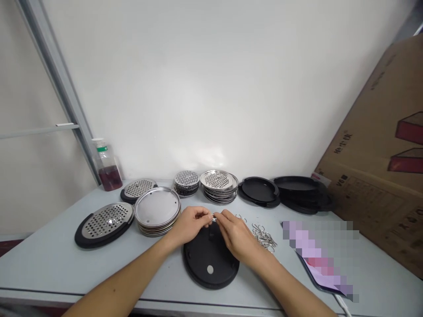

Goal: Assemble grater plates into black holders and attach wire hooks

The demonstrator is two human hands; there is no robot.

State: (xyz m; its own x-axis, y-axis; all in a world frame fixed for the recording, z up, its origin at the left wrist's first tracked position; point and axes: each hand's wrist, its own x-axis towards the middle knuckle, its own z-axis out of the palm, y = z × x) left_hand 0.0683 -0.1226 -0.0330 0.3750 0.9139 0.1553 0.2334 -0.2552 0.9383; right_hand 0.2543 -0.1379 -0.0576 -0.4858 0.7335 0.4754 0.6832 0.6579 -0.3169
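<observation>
A black round plastic base (211,259) with a pale dot near its front edge lies in front of me. At its far edge, my left hand (194,222) and my right hand (236,231) meet, thumbs and fingers pinched together. Between the fingertips shows a bit of shiny wire, apparently a metal ring (213,216); its shape is mostly hidden. Beside my right hand lies a loose pile of metal wire rings (264,235). Left of my left hand stands a stack of round metal plates (157,207).
Two black-rimmed graters (107,222) lie at left, near a bottle of red liquid (110,176). Perforated grater discs (187,179) and wider grating plates (220,181) are stacked behind. Black trays (259,190), a phone (322,268) with cable and a cardboard box (373,176) occupy the right.
</observation>
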